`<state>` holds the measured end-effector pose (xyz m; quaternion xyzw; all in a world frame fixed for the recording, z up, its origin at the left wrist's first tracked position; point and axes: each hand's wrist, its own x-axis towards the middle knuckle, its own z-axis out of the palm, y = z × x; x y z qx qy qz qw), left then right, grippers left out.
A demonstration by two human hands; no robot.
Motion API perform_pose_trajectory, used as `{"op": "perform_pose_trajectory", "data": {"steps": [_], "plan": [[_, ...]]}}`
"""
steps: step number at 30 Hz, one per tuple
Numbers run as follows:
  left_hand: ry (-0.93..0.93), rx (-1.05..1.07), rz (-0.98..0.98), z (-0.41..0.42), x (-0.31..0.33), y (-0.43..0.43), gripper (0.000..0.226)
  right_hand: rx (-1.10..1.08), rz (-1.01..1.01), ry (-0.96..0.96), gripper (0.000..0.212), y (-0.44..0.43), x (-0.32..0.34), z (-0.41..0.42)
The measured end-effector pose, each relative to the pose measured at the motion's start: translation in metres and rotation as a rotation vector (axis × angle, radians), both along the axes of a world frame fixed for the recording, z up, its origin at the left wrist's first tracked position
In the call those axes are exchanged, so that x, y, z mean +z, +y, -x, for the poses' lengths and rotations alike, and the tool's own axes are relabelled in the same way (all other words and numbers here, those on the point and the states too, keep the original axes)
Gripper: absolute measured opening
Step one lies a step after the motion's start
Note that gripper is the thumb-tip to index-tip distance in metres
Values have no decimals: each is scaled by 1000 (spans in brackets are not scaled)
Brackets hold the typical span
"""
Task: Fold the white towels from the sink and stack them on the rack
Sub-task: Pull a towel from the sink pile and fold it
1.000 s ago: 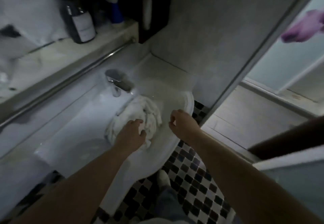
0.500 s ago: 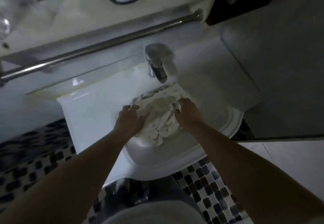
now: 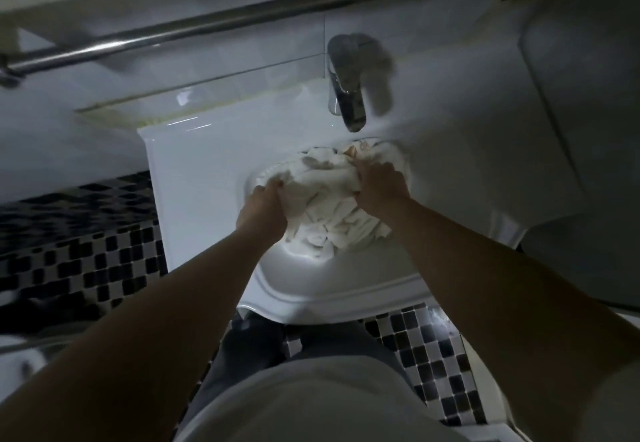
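Note:
A crumpled heap of white towels point(image 3: 329, 206) lies in the bowl of the white sink point(image 3: 332, 285), just below the tap. My left hand point(image 3: 265, 209) grips the heap at its left edge, fingers curled into the cloth. My right hand point(image 3: 379, 185) grips the heap at its upper right, knuckles up, fingertips buried in the folds. How many towels make up the heap cannot be told.
A chrome tap point(image 3: 346, 95) overhangs the bowl's far side. A metal rail point(image 3: 225, 22) runs along the wall under a shelf. Black-and-white mosaic floor point(image 3: 86, 251) shows left of the sink and below it. The room is dim.
The view has tilted down over the sink. My right hand came from beside the basin onto the towels, and both hands have closed on the heap and spread to its sides.

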<state>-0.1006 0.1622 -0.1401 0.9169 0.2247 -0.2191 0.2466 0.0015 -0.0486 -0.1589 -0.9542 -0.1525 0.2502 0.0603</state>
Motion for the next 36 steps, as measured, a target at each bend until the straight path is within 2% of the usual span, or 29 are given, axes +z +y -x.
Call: {"op": "perform_pose_trajectory", "data": {"steps": [2, 4, 6, 8, 10, 12, 15, 19, 21, 23, 27, 29, 32, 34, 36], "plan": [[21, -22, -2, 6, -2, 1, 40, -46, -53, 23, 56, -6, -2, 9], [64, -56, 40, 19, -5, -3, 39, -95, -121, 85, 53, -15, -3, 26], [104, -113, 73, 37, -10, -7, 40, -98, -150, 235, 56, -25, -8, 50], [157, -167, 107, 52, -14, -11, 39, -62, -128, 377, 51, -35, -14, 74], [174, -177, 144, 58, -14, -11, 37, -24, -109, 375, 41, -43, -18, 92], [146, -155, 156, 61, -13, -8, 39, -22, -114, 274, 37, -45, -17, 102], [107, -157, 146, 67, -10, -8, 57, -70, -132, 175, 38, -47, -11, 110], [1, -221, 171, 78, -8, -22, 83, -176, -228, 207, 38, -52, -7, 119], [26, -271, 87, 81, -10, -31, 102, -203, -252, 238, 48, -54, -4, 124], [56, -301, -10, 82, -11, -38, 109, -228, -233, 266, 60, -54, -4, 128], [-137, -278, -42, 85, -10, -43, 65, -174, -170, 236, 62, -53, 3, 144], [-165, -332, -63, 83, -7, -38, 59, -86, -47, 172, 64, -53, 3, 151], [-256, -254, 3, 83, 1, -32, 52, -183, 74, 116, 64, -60, 8, 159], [-325, -209, 27, 82, 7, -32, 44, -229, 28, 121, 58, -65, 10, 160], [-397, -184, 53, 79, 14, -37, 37, -295, -180, 119, 55, -63, 15, 156]]}}
